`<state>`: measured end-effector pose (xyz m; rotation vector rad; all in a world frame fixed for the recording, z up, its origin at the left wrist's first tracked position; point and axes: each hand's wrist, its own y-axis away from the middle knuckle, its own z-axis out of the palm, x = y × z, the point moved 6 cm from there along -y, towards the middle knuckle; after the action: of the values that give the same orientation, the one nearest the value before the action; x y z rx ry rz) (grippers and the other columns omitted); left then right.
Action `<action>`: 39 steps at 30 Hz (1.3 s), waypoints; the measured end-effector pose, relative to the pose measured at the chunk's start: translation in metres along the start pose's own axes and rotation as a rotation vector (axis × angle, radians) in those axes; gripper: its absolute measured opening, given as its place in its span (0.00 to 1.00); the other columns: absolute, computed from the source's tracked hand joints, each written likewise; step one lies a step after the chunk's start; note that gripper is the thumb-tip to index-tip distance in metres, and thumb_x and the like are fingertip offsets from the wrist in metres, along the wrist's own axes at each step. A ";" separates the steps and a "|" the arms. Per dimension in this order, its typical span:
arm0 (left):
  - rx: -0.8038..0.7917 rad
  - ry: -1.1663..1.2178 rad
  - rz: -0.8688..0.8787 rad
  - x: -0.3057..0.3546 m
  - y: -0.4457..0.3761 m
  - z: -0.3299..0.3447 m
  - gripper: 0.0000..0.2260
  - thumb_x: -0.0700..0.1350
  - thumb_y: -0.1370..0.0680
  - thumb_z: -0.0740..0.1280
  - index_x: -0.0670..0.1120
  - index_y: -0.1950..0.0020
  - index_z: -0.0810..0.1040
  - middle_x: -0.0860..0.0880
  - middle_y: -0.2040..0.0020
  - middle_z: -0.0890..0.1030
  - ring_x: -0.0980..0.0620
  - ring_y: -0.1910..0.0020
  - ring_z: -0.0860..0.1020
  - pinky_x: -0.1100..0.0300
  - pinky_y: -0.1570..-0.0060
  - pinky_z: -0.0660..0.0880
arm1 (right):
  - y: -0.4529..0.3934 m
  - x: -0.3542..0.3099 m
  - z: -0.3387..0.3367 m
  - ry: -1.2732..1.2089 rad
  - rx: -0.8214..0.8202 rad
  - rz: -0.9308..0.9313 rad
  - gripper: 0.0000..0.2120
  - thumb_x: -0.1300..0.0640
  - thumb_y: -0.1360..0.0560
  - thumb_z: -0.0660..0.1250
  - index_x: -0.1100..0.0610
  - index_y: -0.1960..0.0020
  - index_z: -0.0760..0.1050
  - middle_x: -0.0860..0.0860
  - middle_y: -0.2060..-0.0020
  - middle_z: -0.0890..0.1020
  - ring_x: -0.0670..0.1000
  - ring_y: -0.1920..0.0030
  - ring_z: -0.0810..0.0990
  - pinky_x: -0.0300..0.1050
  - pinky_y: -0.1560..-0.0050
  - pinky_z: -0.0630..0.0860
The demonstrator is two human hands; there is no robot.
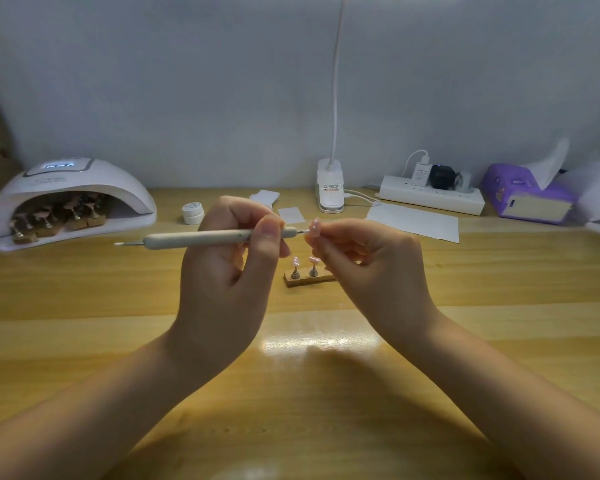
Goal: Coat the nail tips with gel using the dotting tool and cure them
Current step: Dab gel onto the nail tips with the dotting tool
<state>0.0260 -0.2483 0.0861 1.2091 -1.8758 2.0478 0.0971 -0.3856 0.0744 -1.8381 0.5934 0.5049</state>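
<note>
Fingers of the left hand are pinching the dotting tool, which is lying level with its metal end touching a pink nail tip. That tip is being gripped between the curled fingers of the right hand. Just below the hands, a small wooden stand is sitting on the wooden surface, carrying two more pink tips. Farther back, a white gel jar is resting near paper sheets. At far left, a curing lamp is sheltering several loaded stands. A clip lamp, power strip and purple tissue box are lining the pale wall.
</note>
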 end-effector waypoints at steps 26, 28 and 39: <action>-0.018 -0.064 -0.053 -0.006 0.002 0.002 0.04 0.48 0.21 0.61 0.50 0.53 0.73 0.51 0.62 0.79 0.56 0.62 0.80 0.65 0.61 0.75 | 0.000 -0.002 0.000 0.003 -0.008 -0.011 0.05 0.60 0.26 0.71 0.60 0.52 0.84 0.52 0.64 0.85 0.48 0.62 0.84 0.48 0.59 0.80; -0.021 -0.069 -0.052 -0.006 0.002 0.002 0.04 0.48 0.21 0.60 0.50 0.53 0.73 0.51 0.62 0.79 0.56 0.62 0.80 0.65 0.61 0.75 | 0.000 -0.002 0.000 0.010 -0.007 -0.016 0.05 0.60 0.26 0.71 0.60 0.52 0.84 0.53 0.64 0.85 0.49 0.63 0.84 0.49 0.59 0.80; -0.019 -0.074 -0.077 -0.008 0.002 0.002 0.05 0.49 0.22 0.60 0.50 0.53 0.73 0.50 0.61 0.79 0.56 0.62 0.80 0.66 0.61 0.75 | 0.000 -0.003 0.000 0.020 -0.005 -0.023 0.05 0.60 0.26 0.71 0.59 0.52 0.84 0.52 0.63 0.85 0.47 0.62 0.83 0.46 0.59 0.80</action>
<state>0.0311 -0.2469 0.0794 1.3473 -1.8454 1.9675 0.0946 -0.3849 0.0757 -1.8546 0.5841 0.4728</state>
